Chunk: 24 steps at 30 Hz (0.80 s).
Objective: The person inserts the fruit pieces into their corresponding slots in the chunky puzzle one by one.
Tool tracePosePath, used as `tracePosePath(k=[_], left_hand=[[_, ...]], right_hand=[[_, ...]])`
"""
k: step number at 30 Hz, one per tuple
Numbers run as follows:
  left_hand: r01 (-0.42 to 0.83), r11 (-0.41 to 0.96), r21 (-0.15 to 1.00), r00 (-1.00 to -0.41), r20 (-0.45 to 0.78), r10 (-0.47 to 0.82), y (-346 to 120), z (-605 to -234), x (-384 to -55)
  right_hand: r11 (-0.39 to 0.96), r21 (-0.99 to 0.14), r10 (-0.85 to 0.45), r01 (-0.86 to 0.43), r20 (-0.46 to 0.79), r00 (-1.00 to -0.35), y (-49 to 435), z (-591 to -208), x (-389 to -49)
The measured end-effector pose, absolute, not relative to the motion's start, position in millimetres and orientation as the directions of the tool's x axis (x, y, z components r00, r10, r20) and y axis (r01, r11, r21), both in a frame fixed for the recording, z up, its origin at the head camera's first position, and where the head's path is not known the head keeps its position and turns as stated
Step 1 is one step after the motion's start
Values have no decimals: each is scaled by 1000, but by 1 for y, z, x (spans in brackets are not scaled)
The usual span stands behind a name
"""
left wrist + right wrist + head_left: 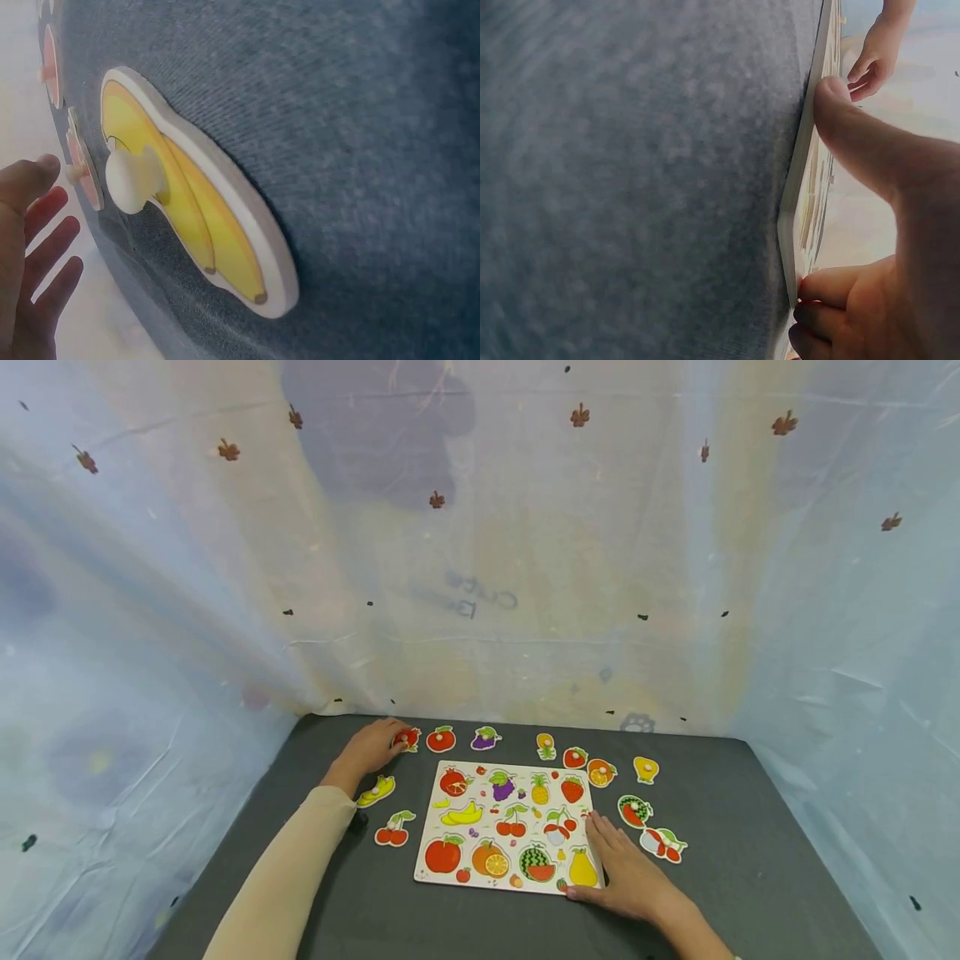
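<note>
My left hand (pixel 370 747) reaches to the far left of the dark table, its fingertips right at a pomegranate puzzle piece (pixel 410 741). In the left wrist view its fingers are spread beside that piece's knob (pixel 75 174), with nothing between them. Closer to that camera lies a banana piece (pixel 199 217) with a pale round knob. Over the near right corner of the white fruit puzzle board (pixel 435 810) rests my right hand (pixel 628 875). Its thumb (pixel 847 124) lies along the near edge, and the straight fingers touch the right edge. Printed fruit pictures show on the board.
Left of the board lies a cherry piece (pixel 392 836). Behind it are a red apple piece (pixel 441 741), a grape piece (pixel 483 741) and a pineapple piece (pixel 546 752). Strawberry, orange (pixel 602 774), pear (pixel 646 770) and watermelon (pixel 634 812) pieces are scattered at right. A patterned curtain (pixel 510 568) encloses the table.
</note>
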<state>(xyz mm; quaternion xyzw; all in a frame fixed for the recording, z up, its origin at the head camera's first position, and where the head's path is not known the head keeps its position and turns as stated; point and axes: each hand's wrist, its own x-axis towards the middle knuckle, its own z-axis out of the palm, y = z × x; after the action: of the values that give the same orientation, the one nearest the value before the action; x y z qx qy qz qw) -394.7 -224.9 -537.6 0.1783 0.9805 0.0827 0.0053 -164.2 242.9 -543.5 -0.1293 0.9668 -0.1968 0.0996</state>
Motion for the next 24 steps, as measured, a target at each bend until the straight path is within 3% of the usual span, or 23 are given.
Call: tracePosePath(k=[24], left_hand=[[327, 931, 160, -944, 13, 330, -221, -544, -408]], right_hand=[[882, -423, -291, -209, -139, -947, 241, -541, -164]])
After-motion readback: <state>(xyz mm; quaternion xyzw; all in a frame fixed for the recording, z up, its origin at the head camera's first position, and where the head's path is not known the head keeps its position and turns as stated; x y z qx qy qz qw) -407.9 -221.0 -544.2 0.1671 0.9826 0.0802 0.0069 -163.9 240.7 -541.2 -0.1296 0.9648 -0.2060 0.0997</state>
